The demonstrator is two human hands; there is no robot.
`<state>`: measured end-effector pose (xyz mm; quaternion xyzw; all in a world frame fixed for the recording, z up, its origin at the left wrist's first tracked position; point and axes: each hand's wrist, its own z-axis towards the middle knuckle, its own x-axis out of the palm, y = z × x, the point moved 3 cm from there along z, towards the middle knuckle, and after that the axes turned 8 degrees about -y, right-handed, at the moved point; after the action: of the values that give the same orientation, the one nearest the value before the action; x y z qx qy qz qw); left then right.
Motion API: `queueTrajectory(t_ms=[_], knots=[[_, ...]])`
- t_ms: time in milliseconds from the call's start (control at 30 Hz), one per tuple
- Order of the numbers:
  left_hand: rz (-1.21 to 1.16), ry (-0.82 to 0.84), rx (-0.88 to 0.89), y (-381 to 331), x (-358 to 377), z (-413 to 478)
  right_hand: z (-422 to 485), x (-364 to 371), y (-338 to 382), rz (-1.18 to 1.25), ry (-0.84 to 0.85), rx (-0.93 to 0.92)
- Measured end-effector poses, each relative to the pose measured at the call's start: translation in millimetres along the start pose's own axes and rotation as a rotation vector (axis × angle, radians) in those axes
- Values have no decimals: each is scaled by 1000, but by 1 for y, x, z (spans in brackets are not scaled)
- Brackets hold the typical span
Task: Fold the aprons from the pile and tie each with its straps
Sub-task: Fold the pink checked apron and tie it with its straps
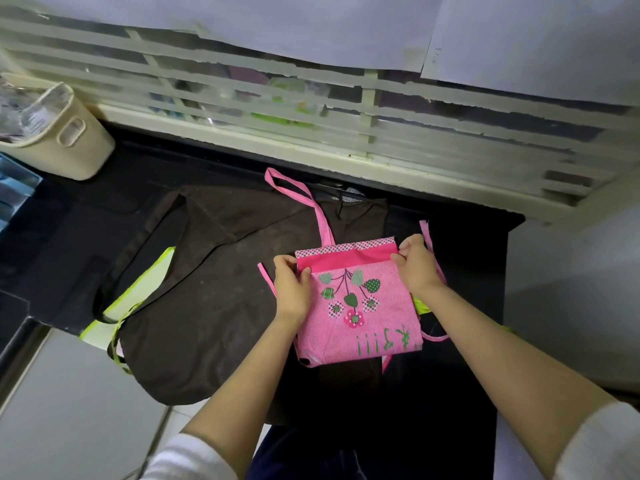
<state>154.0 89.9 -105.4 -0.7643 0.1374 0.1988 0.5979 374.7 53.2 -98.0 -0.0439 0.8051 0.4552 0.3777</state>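
Observation:
A pink apron (360, 327) with green leaf and flower appliqué lies folded into a rough square on the dark counter. My left hand (292, 289) pinches its upper left corner and my right hand (415, 263) pinches its upper right corner, at the folded top layer. Its pink neck strap (304, 199) loops away toward the window. Thin pink ties (431, 237) stick out on both sides. Under and left of it spreads a dark brown apron (207, 289), with a lime-green apron (138, 299) partly showing beneath.
A beige plastic basket (59, 133) stands at the back left. A louvred window frame (346, 133) runs along the counter's far edge, with white paper sheets above. White tiles (69, 410) border the dark counter (460, 306) at the front left and right.

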Motion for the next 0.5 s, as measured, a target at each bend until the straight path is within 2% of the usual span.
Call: queueTrajectory(t_ms=[67,133,167,233,300,333,400,500], knots=[[105,-58,44,-4,-1,-3,-4,0,6,-33,-13,-33],[307,-154,229,-17,-5,-10,-12,0,14,-179,-69,-211],[399,-131,363,-23,-4,-16,-21,3,18,-261,-72,-321],[545,71,637,-27,6,-31,-43,13,21,-398,5,-552],[716,258,809,-12,20,-43,-64,27,12,-609,121,-788],[833,332,812,-3,23,-46,-68,32,0,-725,171,-828],[1040,420,756,14,23,-45,-67,31,-22,-899,283,-752],[1117,524,688,32,20,-40,-56,15,-40,-978,400,-716]])
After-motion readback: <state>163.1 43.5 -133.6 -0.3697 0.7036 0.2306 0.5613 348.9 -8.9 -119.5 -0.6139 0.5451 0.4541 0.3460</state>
